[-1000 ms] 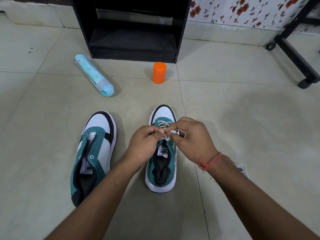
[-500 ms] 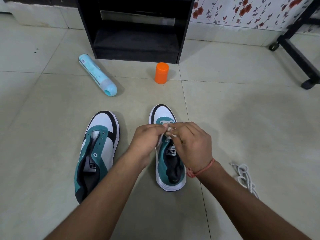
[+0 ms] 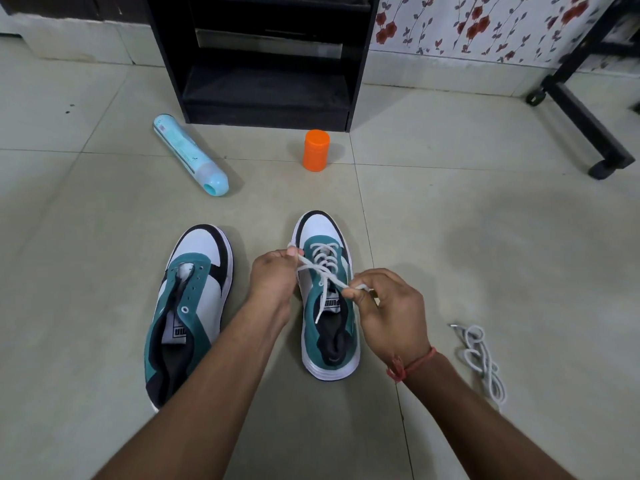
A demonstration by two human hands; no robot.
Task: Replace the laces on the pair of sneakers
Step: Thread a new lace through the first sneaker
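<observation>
Teal-and-white suede sneakers: right one (image 3: 329, 299) nearly laced, both hands' grips (left (image 3: 273, 275), right (image 3: 384, 306)) pinching white lace ends (image 3: 322, 271); left sneaker (image 3: 187, 306) unlaced, spare white lace (image 3: 481, 358) on floor.

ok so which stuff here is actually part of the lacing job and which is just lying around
Part of the job:
laced sneaker
unlaced sneaker
lace being pulled
spare lace
left hand
right hand

Just lying about:
blue tube
orange container
black shelf unit

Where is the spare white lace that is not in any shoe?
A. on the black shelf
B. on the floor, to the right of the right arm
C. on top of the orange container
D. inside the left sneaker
B: the loose lace lies bundled on the floor tiles, right of the right hand.
</observation>
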